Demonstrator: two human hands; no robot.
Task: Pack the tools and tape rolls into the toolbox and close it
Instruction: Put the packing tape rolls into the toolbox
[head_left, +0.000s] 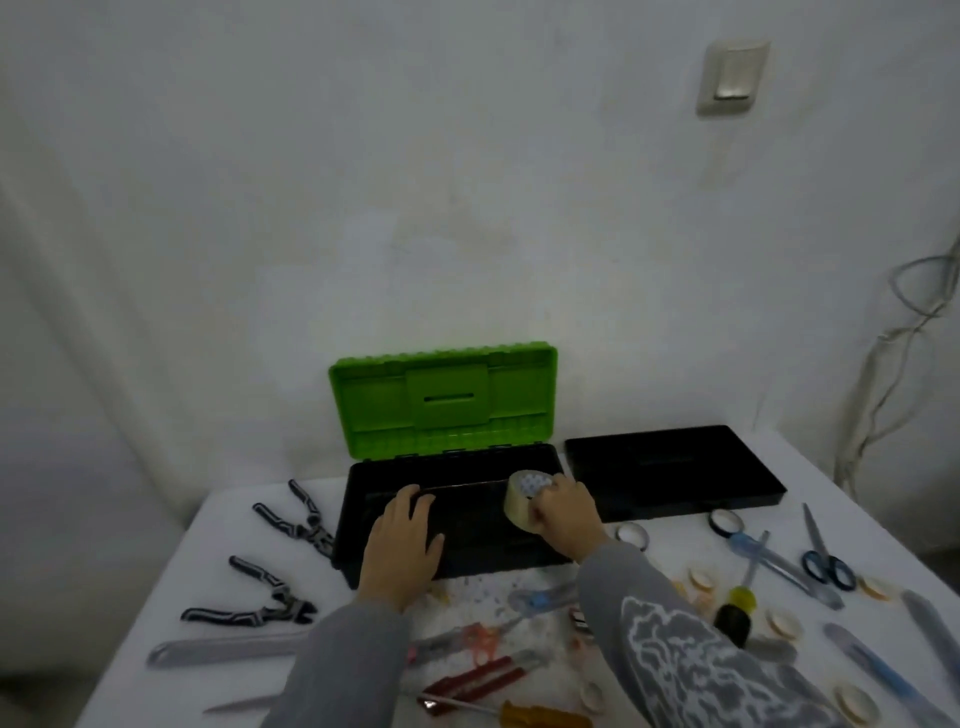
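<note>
A pale wall with a light switch (732, 75) and loose cables (893, 364) on its right side backs a white surface (171, 571) strewn with tools. At the far middle of the surface stands the toolbox (395, 467), a black base with its green lid (441, 400) raised upright against the wall. A shallow black tray (675, 473) lies just beside it on the right. The left hand (402, 551) rests palm down on the front wall of the toolbox, its fingers (410, 499) nearly straight and reaching over the rim, holding nothing. The right hand (566, 514) has its fingers curled round a clear tape roll (524, 499), held tilted above the right end of the open box; whether the roll touches the box cannot be told. Two pairs of pliers with black and white handles lie left of the box, one near (306, 519) and one closer to the person (260, 597). Right of the hands lie two small tape rolls (632, 533) (727, 521), blue-handled scissors (826, 561) and a screwdriver with a yellow and black handle (735, 613). Near the front edge lie a red-handled tool (483, 675) and an orange-handled screwdriver (545, 717), between the grey sleeves
</note>
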